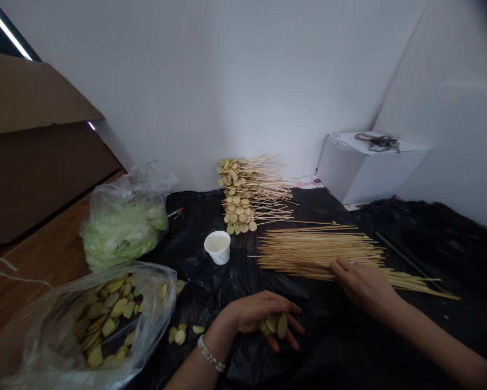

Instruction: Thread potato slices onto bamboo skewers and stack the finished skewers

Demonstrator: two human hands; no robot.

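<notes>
My left hand (253, 317) is shut around a few pale yellow potato slices (276, 326), near the front of a black plastic sheet (332, 346). My right hand (361, 284) lies with its fingertips on a loose pile of long bamboo skewers (320, 254), but I cannot tell whether it grips any. Beyond the pile, a stack of potato slices threaded on skewers (237, 197) lies on the sheet. Several loose slices (180, 336) lie left of my left hand, beside a clear plastic bag of potato slices (105, 319).
A plastic bag of pale green shredded vegetable (123, 235) stands at the left, and a white paper cup (218, 247) holding pale liquid stands mid-sheet. A white box (369, 168) sits back right. Brown cardboard (36, 108) rises left, above a wooden surface (36, 254).
</notes>
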